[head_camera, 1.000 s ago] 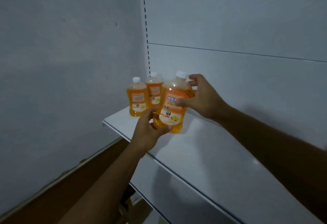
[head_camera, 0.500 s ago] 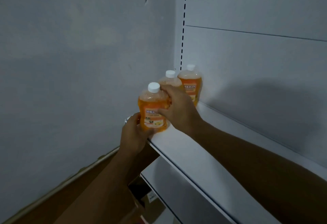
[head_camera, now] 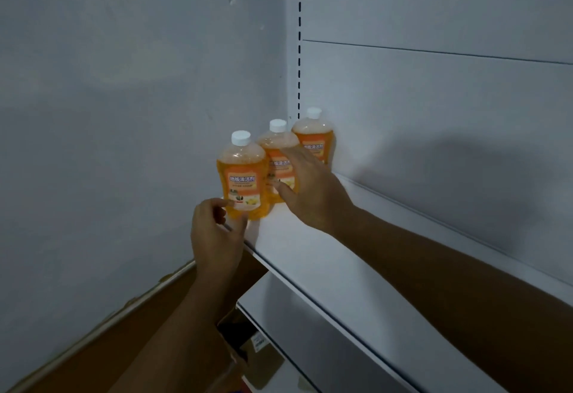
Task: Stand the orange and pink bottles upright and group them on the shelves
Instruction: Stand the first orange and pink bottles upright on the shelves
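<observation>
Grey walls [head_camera: 124, 113] meet at a dim corner, and a white shelf [head_camera: 341, 256] runs along the back panel. Below the shelf sits a second shelf [head_camera: 310, 330], with brown cardboard [head_camera: 124, 346] beside it. Things under there are too dark to make out. Three orange bottles [head_camera: 243, 178] stand upright at the shelf's far left end, close together. The right hand [head_camera: 307, 188] hides part of the middle bottle, fingers spread and straight. The left hand [head_camera: 214, 237] hangs near the front bottle's base, fingers loosely curled, holding nothing.
</observation>
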A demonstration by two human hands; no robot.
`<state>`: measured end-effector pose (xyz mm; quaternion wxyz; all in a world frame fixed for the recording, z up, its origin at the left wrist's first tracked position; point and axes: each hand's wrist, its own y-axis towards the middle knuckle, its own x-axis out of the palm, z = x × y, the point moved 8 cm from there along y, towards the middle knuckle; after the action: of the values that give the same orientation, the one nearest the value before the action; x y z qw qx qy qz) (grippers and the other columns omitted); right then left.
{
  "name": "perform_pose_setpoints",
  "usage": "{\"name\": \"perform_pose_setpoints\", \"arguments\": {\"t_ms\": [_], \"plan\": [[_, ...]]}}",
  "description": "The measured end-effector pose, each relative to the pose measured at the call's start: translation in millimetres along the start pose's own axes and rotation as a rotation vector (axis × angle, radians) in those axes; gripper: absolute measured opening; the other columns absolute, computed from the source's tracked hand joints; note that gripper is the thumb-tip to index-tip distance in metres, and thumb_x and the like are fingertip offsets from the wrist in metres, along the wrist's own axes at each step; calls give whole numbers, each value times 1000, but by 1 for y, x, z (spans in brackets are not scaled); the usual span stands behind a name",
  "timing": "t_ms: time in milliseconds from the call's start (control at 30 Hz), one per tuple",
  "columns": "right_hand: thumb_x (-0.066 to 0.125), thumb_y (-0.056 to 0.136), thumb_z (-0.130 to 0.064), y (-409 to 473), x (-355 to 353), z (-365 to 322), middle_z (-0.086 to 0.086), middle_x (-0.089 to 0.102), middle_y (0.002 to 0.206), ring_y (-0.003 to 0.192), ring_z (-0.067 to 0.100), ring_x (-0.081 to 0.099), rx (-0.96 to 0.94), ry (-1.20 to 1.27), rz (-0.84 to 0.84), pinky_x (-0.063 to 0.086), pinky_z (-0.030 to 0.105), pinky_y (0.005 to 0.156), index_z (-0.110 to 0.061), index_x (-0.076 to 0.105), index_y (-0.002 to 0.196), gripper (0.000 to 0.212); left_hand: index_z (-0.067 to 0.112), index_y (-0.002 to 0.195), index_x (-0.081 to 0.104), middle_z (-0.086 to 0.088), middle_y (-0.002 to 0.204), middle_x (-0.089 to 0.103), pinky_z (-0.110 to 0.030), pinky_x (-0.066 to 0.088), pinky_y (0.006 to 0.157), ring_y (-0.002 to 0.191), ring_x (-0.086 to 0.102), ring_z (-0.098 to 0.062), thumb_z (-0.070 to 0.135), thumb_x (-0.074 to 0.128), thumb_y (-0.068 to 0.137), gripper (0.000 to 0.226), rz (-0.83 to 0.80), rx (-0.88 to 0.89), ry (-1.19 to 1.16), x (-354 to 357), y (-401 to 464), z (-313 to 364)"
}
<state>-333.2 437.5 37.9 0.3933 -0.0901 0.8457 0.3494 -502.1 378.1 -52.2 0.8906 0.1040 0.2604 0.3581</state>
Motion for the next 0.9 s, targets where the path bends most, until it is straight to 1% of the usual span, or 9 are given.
{"name": "perform_pose_setpoints", "arguments": {"t_ms": [100, 200, 300, 367, 433, 567, 633, 733, 900], "plan": [[62, 90, -36, -21, -37, 7, 4, 55, 129, 119, 24, 51, 39, -94, -3, 47, 44, 96, -14, 48, 132, 49, 23, 96, 60, 11, 76, 59, -26, 47, 62, 71, 57, -8, 25, 68, 87, 12, -136, 162, 15, 12, -38, 36], [55, 91, -48, -54, -88, 20, 4, 51, 138, 128, 24, 42, 80, -273, -22, 38, 39, 105, -15, 47, 134, 55, 25, 104, 63, 10, 71, 62, -24, 50, 61, 65, 58, -8, 25, 65, 90, 15, -324, 292, 112, 44, -81, 78], [53, 92, -50, -103, -157, 37, 7, 45, 146, 136, 24, 35, 123, -386, -8, 30, 37, 109, -11, 45, 139, 62, 21, 104, 71, 11, 82, 67, -26, 53, 71, 70, 59, -6, 21, 67, 88, 16, -458, 456, 109, 82, -132, 133], [52, 92, -51, -139, -211, 50, 6, 45, 146, 136, 24, 36, 186, -438, 17, 32, 39, 110, -11, 44, 140, 63, 21, 109, 71, 7, 101, 71, -27, 52, 83, 86, 61, -5, 23, 66, 89, 20, -534, 533, 43, 108, -169, 176], [51, 92, -52, -180, -272, 62, 5, 45, 146, 134, 24, 39, 274, -487, 58, 35, 41, 109, -13, 42, 141, 64, 21, 117, 67, 7, 110, 70, -20, 46, 87, 94, 59, -3, 27, 64, 90, 29, -595, 615, -17, 132, -212, 227], [48, 93, -54, -278, -391, 82, 4, 43, 147, 134, 25, 39, 460, -592, 142, 35, 44, 109, -16, 38, 144, 64, 18, 111, 67, 11, 64, 61, -8, 35, 68, 61, 57, -2, 30, 70, 85, 29, -625, 724, -152, 153, -302, 331], [48, 92, -53, -329, -443, 87, 5, 43, 146, 134, 24, 39, 543, -617, 179, 34, 44, 109, -16, 37, 144, 64, 16, 106, 68, 13, 57, 56, -10, 35, 65, 56, 55, -2, 23, 74, 83, 25, -663, 790, -224, 160, -345, 374], [51, 92, -49, -399, -508, 87, 6, 48, 141, 128, 25, 45, 647, -660, 265, 39, 44, 104, -15, 39, 141, 60, 18, 107, 68, 10, 74, 65, -15, 43, 68, 72, 61, -1, 21, 73, 83, 25, -765, 880, -336, 173, -403, 425], [54, 92, -42, -496, -579, 97, 9, 49, 139, 125, 27, 47, 828, -708, 360, 41, 41, 102, -14, 42, 138, 55, 17, 116, 63, 6, 97, 66, -9, 42, 72, 89, 61, -7, 32, 69, 86, 34, -909, 911, -393, 196, -475, 476]]}}
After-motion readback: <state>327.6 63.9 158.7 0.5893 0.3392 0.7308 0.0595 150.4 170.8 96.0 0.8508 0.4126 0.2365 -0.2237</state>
